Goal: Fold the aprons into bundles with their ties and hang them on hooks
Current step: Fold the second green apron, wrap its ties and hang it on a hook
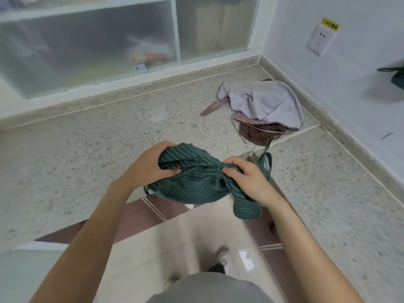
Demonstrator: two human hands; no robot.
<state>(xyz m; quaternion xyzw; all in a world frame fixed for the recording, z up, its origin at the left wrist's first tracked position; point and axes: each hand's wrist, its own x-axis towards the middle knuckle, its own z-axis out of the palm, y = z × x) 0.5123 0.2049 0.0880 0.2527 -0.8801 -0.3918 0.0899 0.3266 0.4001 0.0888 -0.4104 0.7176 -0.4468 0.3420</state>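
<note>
In the head view, both hands work at one dark green apron with thin pale stripes, held in the air just above the front edge of the speckled stone counter: the left hand grips the bunched upper fold with curled fingers, and the right hand pinches a gathered knot of cloth on the other side, while a thin green tie loop hangs free beside it. The cloth is crumpled into a rough wad but not yet wrapped by its ties, so this bundle looks about half made and its hanging is yet to come. Farther back near the corner lies a loose heap of a pale lilac apron over a brown striped one with checked trim and ties, both unfolded, as far as I can tell. At the right edge a dark green bundle hangs against the white wall, probably one apron already done; its hook is not visible. Count: two hands, four aprons, one counter.
</note>
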